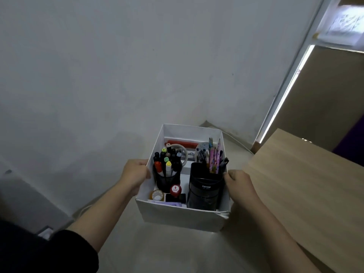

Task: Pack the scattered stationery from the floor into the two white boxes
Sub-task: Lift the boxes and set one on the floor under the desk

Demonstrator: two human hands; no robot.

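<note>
A white box [177, 215] full of stationery hangs in front of me, above the floor. My left hand [136, 174] grips its left wall and my right hand [239, 183] grips its right wall. Inside stand a round black cup of coloured markers [167, 174] at the left and a taller black pen holder [205, 191] with pink pencils at the right. A red-topped stamp [175, 191] and a roll of clear tape [157, 195] lie near the front wall. A red pen case [183, 143] rests at the back. Only this one box is in view.
A light wooden tabletop [307, 194] fills the right side, close to the box's right wall. Grey walls [98, 75] meet in a corner behind the box. A white cable [236, 141] runs along the pale floor. A bright door gap [283, 99] shows at the right.
</note>
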